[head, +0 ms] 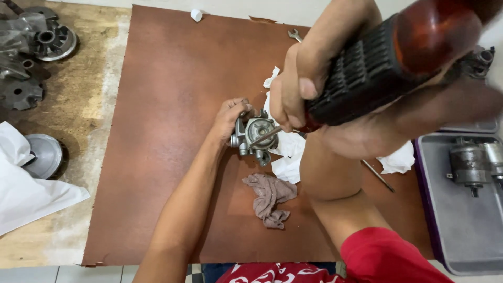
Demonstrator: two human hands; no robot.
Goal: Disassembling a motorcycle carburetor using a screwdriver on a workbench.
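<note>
- At the middle of the brown mat [173,78], the left hand [229,116] closes around a small grey metal carburetor [255,137], fingers wrapped over its left side and pinning it down on the mat.
- Above it, the right hand [293,94] is clenched tight round the ribbed black grip of a screwdriver [367,73] with a red-brown butt; the handle looms large and blurred near the camera.
- From that handle the thin steel shaft [264,136] slants down and left, its tip resting on the round top face of the carburetor. Whether the tip sits in a screw slot is too small to tell.
- Just right of the carburetor lies crumpled white cloth [288,157], partly under the right forearm; a greyish-pink rag [270,196] lies near, toward the person.
- On the mat to the right rests a thin metal rod [378,175]; a small wrench [295,35] lies at the far edge.
- A grey tray [461,230] on the right holds a cylindrical metal part [468,165].
- Off the mat to the left sit dark metal pulley parts [50,39], a round metal disc [46,154] and white paper [26,194].
- By my reading, the step in hand is working a screw on the carburetor's top; any turn calls for a steady left-hand hold and the shaft kept in line with the screw, lest the tip slip.
</note>
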